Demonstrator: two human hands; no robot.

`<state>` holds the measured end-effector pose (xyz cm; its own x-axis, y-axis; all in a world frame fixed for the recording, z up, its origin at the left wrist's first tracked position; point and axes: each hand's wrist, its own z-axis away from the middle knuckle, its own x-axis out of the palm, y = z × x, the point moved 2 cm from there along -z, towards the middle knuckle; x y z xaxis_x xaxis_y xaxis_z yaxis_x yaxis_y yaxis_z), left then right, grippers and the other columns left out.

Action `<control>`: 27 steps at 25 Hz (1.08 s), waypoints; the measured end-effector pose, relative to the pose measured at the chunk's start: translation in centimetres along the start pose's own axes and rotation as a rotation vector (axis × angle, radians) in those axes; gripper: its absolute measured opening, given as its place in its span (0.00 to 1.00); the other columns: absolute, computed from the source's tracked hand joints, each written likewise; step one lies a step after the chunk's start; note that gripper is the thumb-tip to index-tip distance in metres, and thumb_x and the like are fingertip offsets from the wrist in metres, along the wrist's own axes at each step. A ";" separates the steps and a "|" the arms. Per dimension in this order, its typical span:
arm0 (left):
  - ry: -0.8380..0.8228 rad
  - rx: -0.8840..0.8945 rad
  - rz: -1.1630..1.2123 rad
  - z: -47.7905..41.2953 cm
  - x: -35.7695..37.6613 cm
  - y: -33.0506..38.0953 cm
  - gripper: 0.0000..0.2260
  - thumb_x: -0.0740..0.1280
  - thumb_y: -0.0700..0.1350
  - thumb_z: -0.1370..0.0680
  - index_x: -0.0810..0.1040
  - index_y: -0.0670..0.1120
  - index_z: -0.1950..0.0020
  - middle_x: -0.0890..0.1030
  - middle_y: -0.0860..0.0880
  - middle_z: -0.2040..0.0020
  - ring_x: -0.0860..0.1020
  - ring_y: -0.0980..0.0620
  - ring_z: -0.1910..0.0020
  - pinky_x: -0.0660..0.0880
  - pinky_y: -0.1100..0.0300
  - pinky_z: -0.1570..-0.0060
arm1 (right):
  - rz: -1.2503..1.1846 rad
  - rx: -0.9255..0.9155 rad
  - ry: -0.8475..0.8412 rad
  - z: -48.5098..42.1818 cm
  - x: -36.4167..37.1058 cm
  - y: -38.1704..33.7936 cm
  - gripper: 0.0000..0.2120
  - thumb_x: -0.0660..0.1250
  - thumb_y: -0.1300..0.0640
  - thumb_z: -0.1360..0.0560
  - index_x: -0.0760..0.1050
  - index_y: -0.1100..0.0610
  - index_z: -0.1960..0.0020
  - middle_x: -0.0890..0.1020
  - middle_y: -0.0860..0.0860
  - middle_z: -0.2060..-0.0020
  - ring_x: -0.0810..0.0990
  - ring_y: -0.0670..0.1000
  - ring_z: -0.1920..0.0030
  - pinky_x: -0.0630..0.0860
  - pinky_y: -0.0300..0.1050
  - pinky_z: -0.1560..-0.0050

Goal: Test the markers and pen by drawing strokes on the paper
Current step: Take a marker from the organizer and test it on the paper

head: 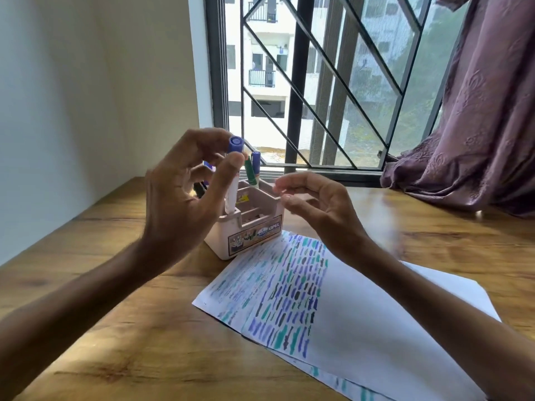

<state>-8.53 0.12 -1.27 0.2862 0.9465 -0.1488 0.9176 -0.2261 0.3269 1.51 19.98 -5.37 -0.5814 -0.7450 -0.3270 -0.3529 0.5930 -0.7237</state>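
While the left grip (185, 198) was raised over the left side of the holder (249, 227), it pinched a blue-capped marker (232, 195) near its top. The thumb (231, 164) was pressed across the white barrel just below the cap, and the curled fingers (208, 137) wrapped behind the cap. The marker stood almost upright, with its lower end inside the holder's front-left compartment.

The right grip (318, 209) was released. Its fingers were loosely bent, with a gap between thumb and fingertips and nothing in it. It hovered just beside the holder's right wall, and I could not tell whether the fingertips touched that wall.

The pale holder sat on the wooden counter (115, 328) toward its far edge, in front of the window. In its rear compartments a green marker (250, 172) leaned leftwards, and a second blue marker (256, 162) stood just beside it.

The paper (376, 314) lay flat on the counter between the holder and the near edge, reaching toward the right. Its far corner was touching or nearly touching the holder's base. Rows of short blue, teal and dark strokes (295, 285) covered the left part of the sheet, and the right part was white. A mauve curtain (477, 125) hung at the counter's far right corner.
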 end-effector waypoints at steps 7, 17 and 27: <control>-0.108 -0.185 0.260 1.3 1.9 1.0 0.11 0.65 0.42 0.18 0.69 0.41 0.38 0.85 0.46 0.49 0.87 0.51 0.52 0.83 0.60 0.58 | -0.217 -0.096 -0.312 0.6 2.1 -3.3 0.13 0.56 0.62 0.16 0.79 0.60 0.41 0.85 0.51 0.53 0.86 0.46 0.50 0.80 0.40 0.46; -0.396 0.009 -0.282 3.8 3.6 -2.3 0.14 0.71 0.40 0.21 0.76 0.43 0.36 0.81 0.46 0.44 0.74 0.59 0.50 0.69 0.76 0.48 | 0.094 -0.063 -0.319 0.0 -0.6 0.1 0.10 0.67 0.58 0.18 0.83 0.63 0.47 0.77 0.63 0.67 0.73 0.61 0.69 0.71 0.57 0.71; -0.538 0.321 -0.533 3.6 3.3 -2.3 0.21 0.73 0.38 0.25 0.78 0.38 0.32 0.83 0.39 0.40 0.79 0.44 0.44 0.77 0.56 0.46 | 0.380 -0.120 -0.279 -0.1 -0.3 0.4 0.11 0.68 0.51 0.18 0.84 0.52 0.38 0.88 0.51 0.51 0.86 0.51 0.54 0.81 0.58 0.55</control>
<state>-8.72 2.92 -5.92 -0.1918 0.7243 -0.6623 0.9787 0.0904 -0.1845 1.52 20.45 -5.49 -0.4727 -0.5130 -0.7165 -0.2455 0.8576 -0.4520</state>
